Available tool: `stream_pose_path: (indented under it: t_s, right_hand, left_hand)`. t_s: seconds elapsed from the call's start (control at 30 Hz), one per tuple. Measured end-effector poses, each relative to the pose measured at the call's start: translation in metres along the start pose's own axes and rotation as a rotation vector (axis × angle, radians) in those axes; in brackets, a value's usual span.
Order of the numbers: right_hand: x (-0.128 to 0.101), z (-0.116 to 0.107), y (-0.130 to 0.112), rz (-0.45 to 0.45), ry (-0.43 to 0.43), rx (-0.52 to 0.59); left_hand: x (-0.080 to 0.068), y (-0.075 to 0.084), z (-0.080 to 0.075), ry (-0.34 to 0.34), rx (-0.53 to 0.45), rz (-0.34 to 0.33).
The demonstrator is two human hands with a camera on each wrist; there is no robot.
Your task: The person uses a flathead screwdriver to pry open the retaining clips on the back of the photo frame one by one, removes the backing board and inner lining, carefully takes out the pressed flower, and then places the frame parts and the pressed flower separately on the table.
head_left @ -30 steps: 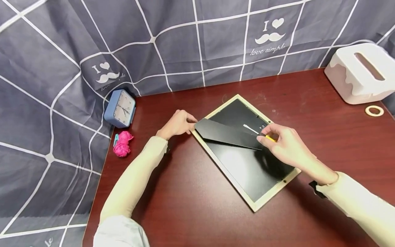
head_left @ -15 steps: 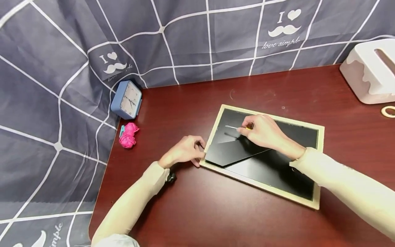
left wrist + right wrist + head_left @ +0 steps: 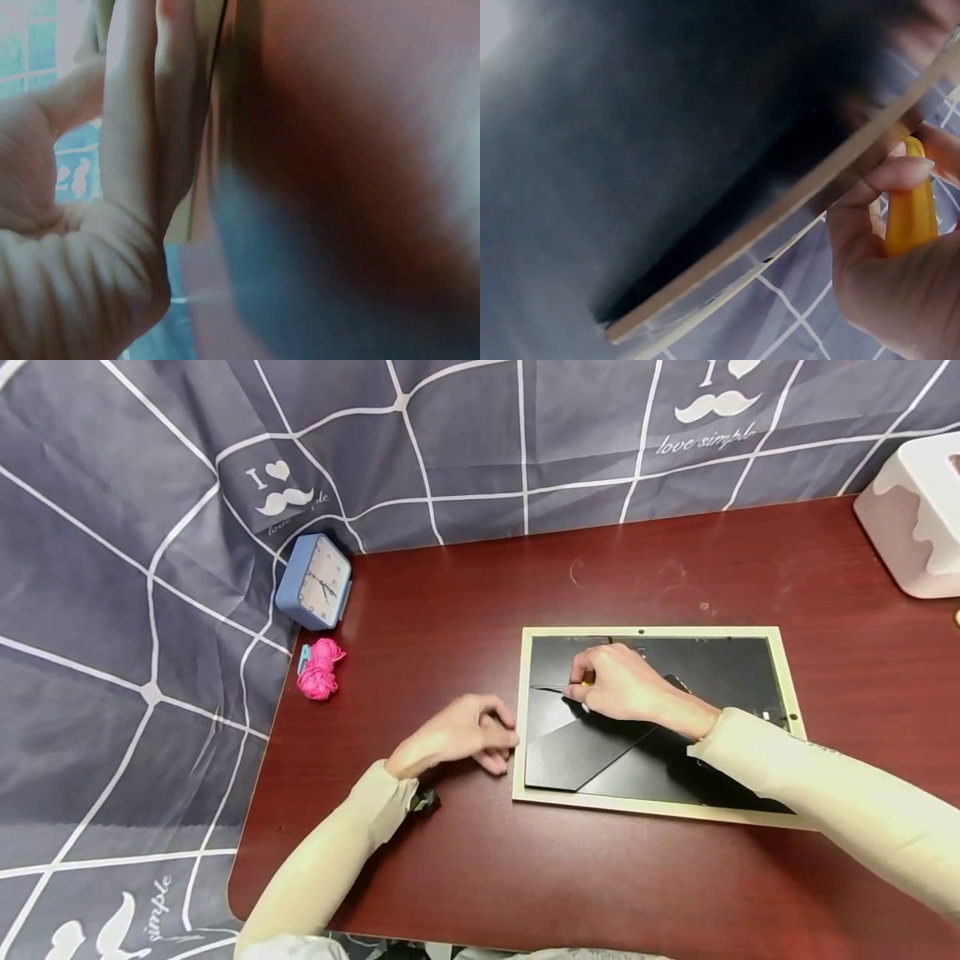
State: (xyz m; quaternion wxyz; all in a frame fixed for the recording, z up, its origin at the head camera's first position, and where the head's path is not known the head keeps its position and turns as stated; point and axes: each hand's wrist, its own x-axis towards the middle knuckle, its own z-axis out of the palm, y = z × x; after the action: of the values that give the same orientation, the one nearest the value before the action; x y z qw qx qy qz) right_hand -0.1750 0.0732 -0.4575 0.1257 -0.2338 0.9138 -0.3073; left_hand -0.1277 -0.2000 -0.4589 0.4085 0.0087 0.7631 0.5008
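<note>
A pale picture frame [image 3: 645,807] lies on the table with its black back up. Its black support leg [image 3: 564,757] slants across the lower left of the backing. My right hand [image 3: 626,687] grips a screwdriver [image 3: 549,687] above the backing, the metal shaft pointing left. In the right wrist view its yellow handle [image 3: 911,206] sits between thumb and fingers; the tip is out of that view. My left hand [image 3: 467,729] is at the frame's left edge. In the left wrist view its fingers [image 3: 131,112] extend along the frame's side [image 3: 180,225].
A blue alarm clock [image 3: 315,582] stands at the back left, with pink yarn [image 3: 321,670] in front of it. A tissue box [image 3: 911,518] is at the back right. A grey checked cloth [image 3: 480,452] hangs behind the red-brown table [image 3: 435,602].
The frame has turned from a diagonal to nearly square with the table. My left hand has moved toward me, its fingers loosening from the frame's corner. The screwdriver has moved left with my right hand.
</note>
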Motion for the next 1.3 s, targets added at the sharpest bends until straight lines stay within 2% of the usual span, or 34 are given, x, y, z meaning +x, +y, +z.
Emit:
stream_pose_path:
  t_s: [0.13, 0.3, 0.47, 0.7, 0.8, 0.97, 1.3]
  right_hand:
    - [-0.001, 0.001, 0.0, 0.002, 0.001, -0.012]
    - [-0.003, 0.007, -0.001, -0.03, -0.014, -0.068]
    - [-0.004, 0.013, 0.003, -0.08, 0.002, -0.1]
    - [-0.004, 0.025, 0.016, -0.161, 0.063, -0.063]
    - [-0.002, 0.034, 0.028, -0.201, 0.099, -0.065]
    - [-0.002, 0.038, 0.028, -0.236, 0.118, -0.064]
    - [-0.006, 0.024, 0.012, -0.171, 0.064, -0.111]
  left_hand:
    - [0.014, 0.014, -0.001, 0.119, 0.027, 0.079]
    - [0.025, 0.019, 0.001, 0.162, 0.102, 0.068]
    - [0.027, 0.018, 0.0, 0.169, 0.097, 0.06]
    - [0.028, 0.016, -0.001, 0.162, 0.063, 0.054]
    - [0.028, 0.016, -0.001, 0.163, 0.063, 0.051]
    - [0.027, 0.016, -0.003, 0.168, 0.095, 0.046]
    - [0.03, 0.015, -0.004, 0.142, 0.096, 0.054]
